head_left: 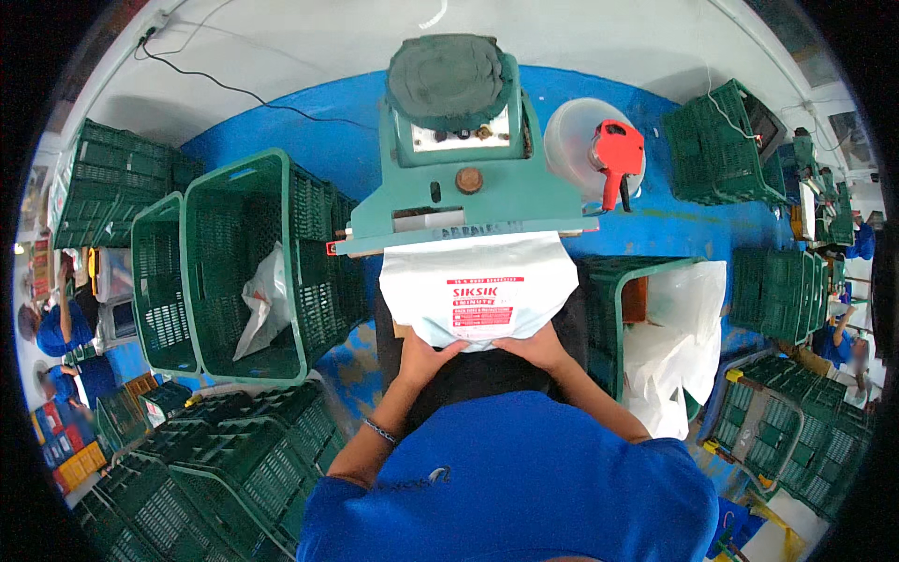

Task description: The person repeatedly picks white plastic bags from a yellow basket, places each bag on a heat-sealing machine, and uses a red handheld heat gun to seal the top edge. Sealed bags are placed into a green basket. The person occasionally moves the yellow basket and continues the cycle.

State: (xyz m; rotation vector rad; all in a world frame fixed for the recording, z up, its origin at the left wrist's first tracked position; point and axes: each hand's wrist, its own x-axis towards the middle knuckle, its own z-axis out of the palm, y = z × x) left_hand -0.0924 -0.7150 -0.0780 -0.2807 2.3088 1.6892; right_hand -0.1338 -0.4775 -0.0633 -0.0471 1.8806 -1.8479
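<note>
A white plastic bag (412,295) with red print lies in front of me. Its top edge is at the long front bar of a green bench machine (534,199) that looks like a bag sealer. At the bag's bottom left corner, my left hand (429,360) is closed, thumb on top and fingers hidden beneath. My right hand (539,347) grips the bottom right part the same way. A dark cloth bundle (446,81) sits on the machine, above a panel with knobs (482,132).
A green crate (290,328) with a white bag (267,300) stands to the left. On the right, another crate (599,318) holds white bags (670,351). A red label gun (618,155) rests on a translucent round tub (571,136). Stacked crates (253,450) flank me; people work at both edges.
</note>
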